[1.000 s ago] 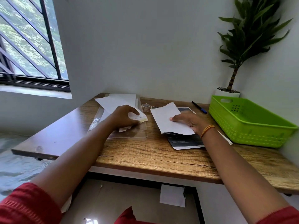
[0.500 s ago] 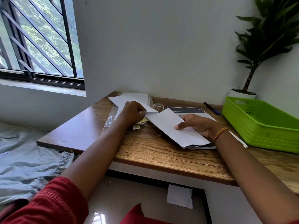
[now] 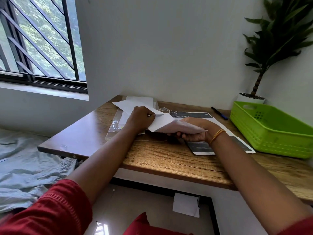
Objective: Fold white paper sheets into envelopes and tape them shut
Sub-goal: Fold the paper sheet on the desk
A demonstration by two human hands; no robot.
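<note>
White paper sheet (image 3: 165, 123) held just above wooden desk (image 3: 169, 160), spanning both hands. Left hand (image 3: 140, 118) pinches its near-left corner; right hand (image 3: 194, 131) curls round the other end from beneath. Paper stack (image 3: 135, 103) behind left grip; green basket (image 3: 271, 129) well right of right grip.

We have lifted the white paper sheet (image 3: 166, 123) off the printed sheet (image 3: 199, 147) on the tabletop (image 3: 169, 160); our right hand (image 3: 193, 131), flat on it before, now grips it from below, and our left hand (image 3: 140, 118) pinches its far-left edge.
</note>
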